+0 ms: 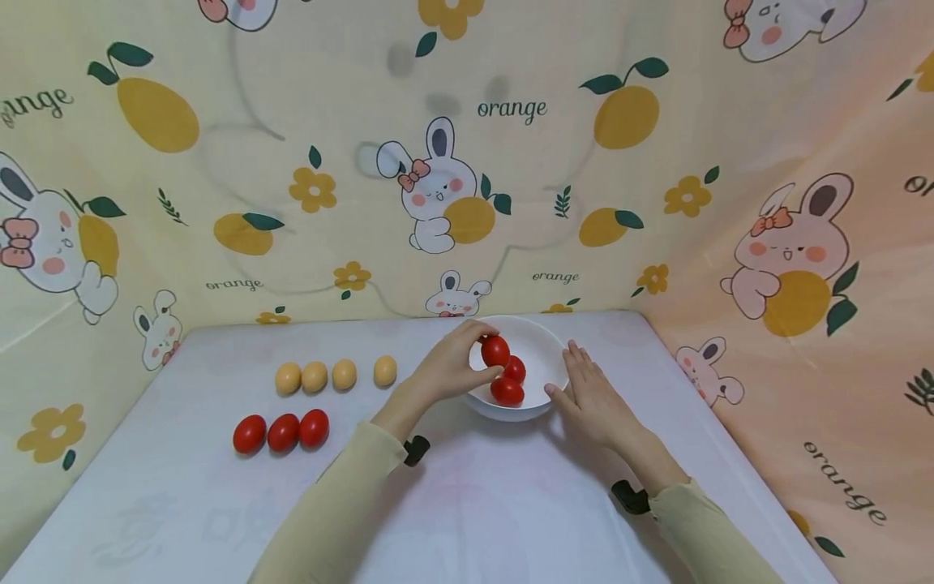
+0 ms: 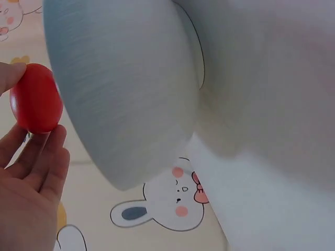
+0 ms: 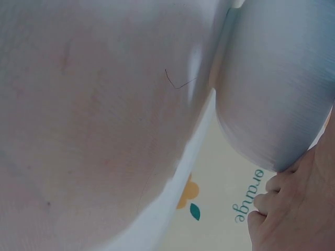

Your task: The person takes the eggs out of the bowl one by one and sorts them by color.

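My left hand (image 1: 456, 361) pinches a glossy red egg (image 1: 495, 352) between thumb and fingers, over the white bowl (image 1: 541, 349). The left wrist view shows that red egg (image 2: 36, 98) beside the bowl's outer wall (image 2: 125, 99). Two more red eggs (image 1: 507, 392) lie inside the bowl. With its fingers straight, my right hand (image 1: 594, 397) rests against the bowl's right side. From the right wrist, the bowl (image 3: 272, 89) appears with the right hand's knuckles (image 3: 269, 196) along its wall.
Left of the bowl, several pale yellow eggs (image 1: 314, 377) form a row on the white-covered table (image 1: 467, 519). Three red eggs (image 1: 283, 433) lie in front of them. A printed cloth (image 1: 350, 130) hangs behind the table and along both sides.
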Available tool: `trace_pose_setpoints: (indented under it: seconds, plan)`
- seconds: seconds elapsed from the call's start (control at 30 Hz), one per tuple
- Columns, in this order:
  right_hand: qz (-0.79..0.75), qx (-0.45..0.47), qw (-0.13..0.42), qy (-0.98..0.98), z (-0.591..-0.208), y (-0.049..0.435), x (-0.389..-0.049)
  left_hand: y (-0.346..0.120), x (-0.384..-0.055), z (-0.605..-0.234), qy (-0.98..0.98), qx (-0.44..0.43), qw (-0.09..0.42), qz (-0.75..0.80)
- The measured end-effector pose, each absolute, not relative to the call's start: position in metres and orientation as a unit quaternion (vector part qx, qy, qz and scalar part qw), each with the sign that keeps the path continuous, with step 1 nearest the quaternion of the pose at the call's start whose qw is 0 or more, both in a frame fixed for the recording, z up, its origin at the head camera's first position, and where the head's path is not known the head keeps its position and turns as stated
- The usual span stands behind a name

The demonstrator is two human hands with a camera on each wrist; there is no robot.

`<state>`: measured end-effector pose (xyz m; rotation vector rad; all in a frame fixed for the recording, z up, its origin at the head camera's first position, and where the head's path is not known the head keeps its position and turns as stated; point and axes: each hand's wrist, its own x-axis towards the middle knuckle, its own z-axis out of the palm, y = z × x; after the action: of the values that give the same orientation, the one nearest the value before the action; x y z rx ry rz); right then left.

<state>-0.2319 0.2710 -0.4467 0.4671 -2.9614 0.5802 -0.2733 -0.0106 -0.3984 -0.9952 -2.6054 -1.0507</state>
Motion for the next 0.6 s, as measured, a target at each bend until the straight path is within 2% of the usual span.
trace_pose_setpoints:
  seconds: [0.3, 0.6]
  plan:
    - [0.193, 0.154, 0.041, -0.968, -0.447, 0.271, -0.232, -0.041, -0.256, -0.401, -0.874, -0.314, 0.109, -0.355]
    - [0.192, 0.153, 0.036, -0.969, -0.448, 0.272, -0.234, -0.078, -0.238, -0.398, -0.891, -0.304, 0.090, -0.325]
